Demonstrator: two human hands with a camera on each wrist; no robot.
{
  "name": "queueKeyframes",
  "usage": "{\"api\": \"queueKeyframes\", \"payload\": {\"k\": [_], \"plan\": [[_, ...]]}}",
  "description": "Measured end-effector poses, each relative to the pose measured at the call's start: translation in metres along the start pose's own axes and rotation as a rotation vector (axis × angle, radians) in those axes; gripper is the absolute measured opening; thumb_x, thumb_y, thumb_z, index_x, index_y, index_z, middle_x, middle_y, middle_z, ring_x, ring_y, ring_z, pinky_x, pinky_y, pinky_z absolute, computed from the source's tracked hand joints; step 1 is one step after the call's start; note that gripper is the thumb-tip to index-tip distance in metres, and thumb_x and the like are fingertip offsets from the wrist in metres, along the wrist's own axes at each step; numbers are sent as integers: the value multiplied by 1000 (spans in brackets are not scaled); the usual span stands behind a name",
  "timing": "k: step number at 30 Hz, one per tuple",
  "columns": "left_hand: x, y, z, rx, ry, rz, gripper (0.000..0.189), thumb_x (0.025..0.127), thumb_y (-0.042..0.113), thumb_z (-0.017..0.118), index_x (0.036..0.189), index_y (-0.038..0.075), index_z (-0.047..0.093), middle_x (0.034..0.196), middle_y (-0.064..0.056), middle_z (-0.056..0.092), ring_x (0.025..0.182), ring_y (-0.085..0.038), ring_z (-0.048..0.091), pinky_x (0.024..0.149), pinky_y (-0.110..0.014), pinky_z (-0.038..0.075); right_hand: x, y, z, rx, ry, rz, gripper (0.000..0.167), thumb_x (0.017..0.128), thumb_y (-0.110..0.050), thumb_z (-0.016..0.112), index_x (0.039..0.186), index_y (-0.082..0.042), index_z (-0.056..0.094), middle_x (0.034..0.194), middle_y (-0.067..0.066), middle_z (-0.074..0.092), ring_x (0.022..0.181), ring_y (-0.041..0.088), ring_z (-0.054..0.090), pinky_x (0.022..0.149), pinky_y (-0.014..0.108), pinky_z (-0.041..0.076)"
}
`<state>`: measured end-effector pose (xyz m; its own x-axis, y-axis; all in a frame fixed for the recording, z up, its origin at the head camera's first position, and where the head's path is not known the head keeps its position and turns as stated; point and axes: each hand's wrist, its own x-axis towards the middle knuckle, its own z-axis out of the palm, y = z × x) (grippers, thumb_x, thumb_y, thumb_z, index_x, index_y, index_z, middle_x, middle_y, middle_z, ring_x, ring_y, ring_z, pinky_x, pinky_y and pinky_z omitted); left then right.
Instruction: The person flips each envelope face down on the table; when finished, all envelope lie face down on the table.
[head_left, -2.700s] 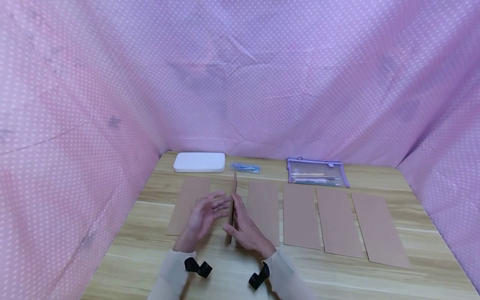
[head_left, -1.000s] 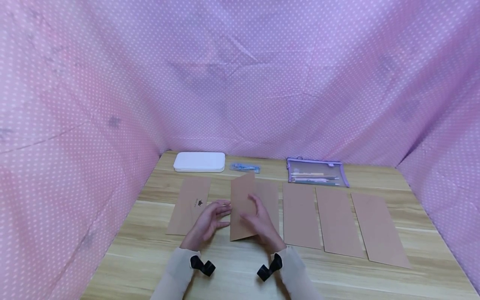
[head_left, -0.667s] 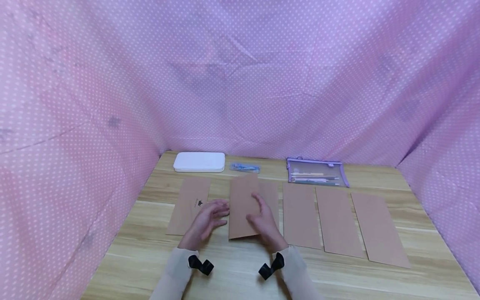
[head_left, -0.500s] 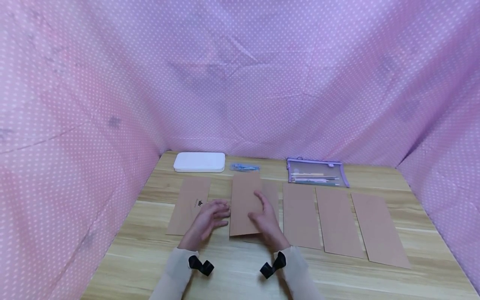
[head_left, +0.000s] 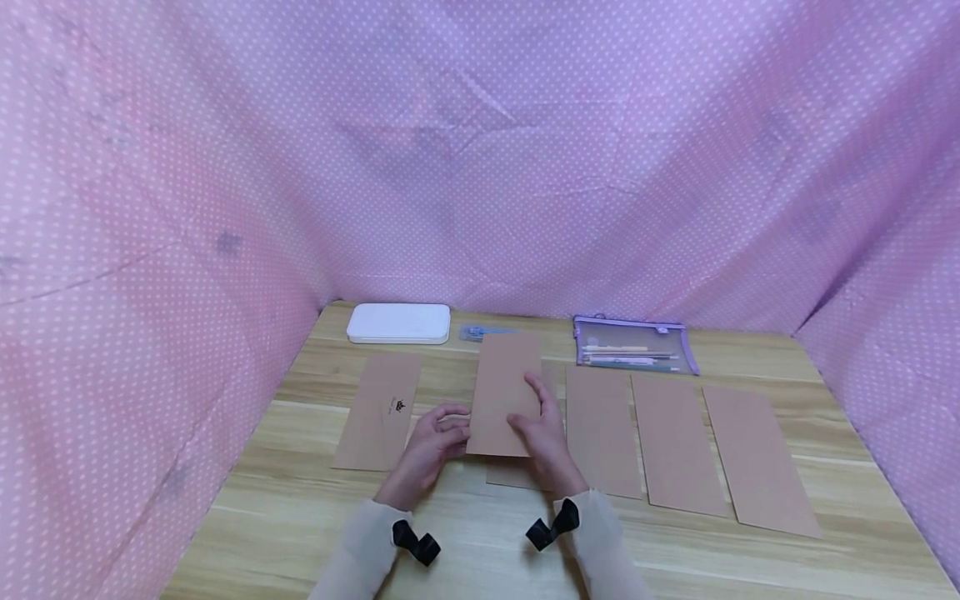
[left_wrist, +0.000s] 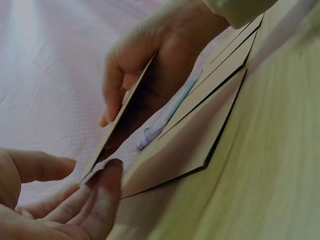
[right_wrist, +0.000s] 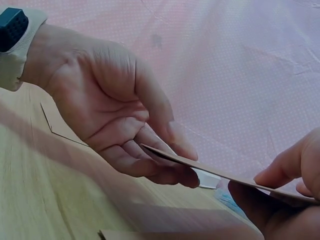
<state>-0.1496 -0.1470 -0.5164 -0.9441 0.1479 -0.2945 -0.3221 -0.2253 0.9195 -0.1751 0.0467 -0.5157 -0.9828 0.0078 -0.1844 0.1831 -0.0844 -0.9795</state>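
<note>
A rectangular brown kraft card (head_left: 504,396) is raised above the table in the head view, its broad blank face turned up. My right hand (head_left: 546,433) grips its right side, the thumb on top and fingers beneath. Beside its left edge is my left hand (head_left: 431,446), with the fingers loosely bent. In the left wrist view, fingertips of the left hand (left_wrist: 75,205) touch the near edge of the card (left_wrist: 122,117). Another brown card (head_left: 513,473) lies partly hidden under the held one. To the left rests a card with a small black crown print (head_left: 378,408).
Several similar cards, among them a middle one (head_left: 603,433) and the far right one (head_left: 761,458), lie in a row. Along the back are a white case (head_left: 399,323), a small blue packet (head_left: 480,332) and a purple mesh pouch (head_left: 636,346) holding pencils. Dotted pink cloth (head_left: 480,167) surrounds the table.
Standing on edge between my hands at first, the card has tipped face up, lifted, and shifted right. The right hand now grips its side; the left hand follows to its left edge.
</note>
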Motion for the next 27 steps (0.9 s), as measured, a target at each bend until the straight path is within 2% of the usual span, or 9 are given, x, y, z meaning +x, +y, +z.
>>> {"api": "queueKeyframes", "payload": {"k": [6,10,13,16,18,21,27], "plan": [[2,-4,8,-24,87,-6,38,85,-11,65,120,-2,54,78,10,70,70,-5,62,64,-22,51,0,0,-2,1,-10,-10,79,83,13,59,153,-14,37,163,11,29,140,31,36,111,40,38],[1,-3,11,-25,116,7,40,84,-12,66,122,-4,54,80,7,72,71,-7,62,63,-21,50,-1,0,-2,9,-13,-17,79,83,13,59,153,-13,36,163,12,29,141,32,35,115,45,34],[0,-3,10,-26,148,13,40,84,-12,67,122,-5,56,83,4,73,73,-9,65,64,-21,51,-1,0,-2,18,-19,-29,78,83,12,59,153,-12,36,164,11,26,147,32,29,121,50,28],[0,-3,7,-36,179,22,38,84,-14,66,119,-4,59,81,4,74,73,-9,66,63,-21,51,-3,0,-2,10,-37,-46,78,84,12,59,154,-10,33,162,15,30,146,35,33,120,50,32],[-1,-3,5,-38,190,33,37,84,-15,64,118,-5,58,80,5,73,71,-7,65,63,-21,51,-6,0,-3,5,-52,-51,78,85,12,59,154,-11,31,158,19,37,141,36,42,115,49,41],[-2,-3,1,-50,202,39,36,84,-15,64,119,-6,58,78,6,73,70,-6,65,62,-20,50,-11,0,-5,-21,-69,-53,78,85,11,58,154,-11,30,148,25,47,122,35,58,96,39,55],[-7,-2,-11,-76,223,43,38,84,-13,66,121,-7,57,81,6,74,74,-5,67,62,-19,51,-21,2,-3,-37,-110,-45,72,84,12,59,150,-2,34,135,32,54,102,24,67,74,24,55]]}}
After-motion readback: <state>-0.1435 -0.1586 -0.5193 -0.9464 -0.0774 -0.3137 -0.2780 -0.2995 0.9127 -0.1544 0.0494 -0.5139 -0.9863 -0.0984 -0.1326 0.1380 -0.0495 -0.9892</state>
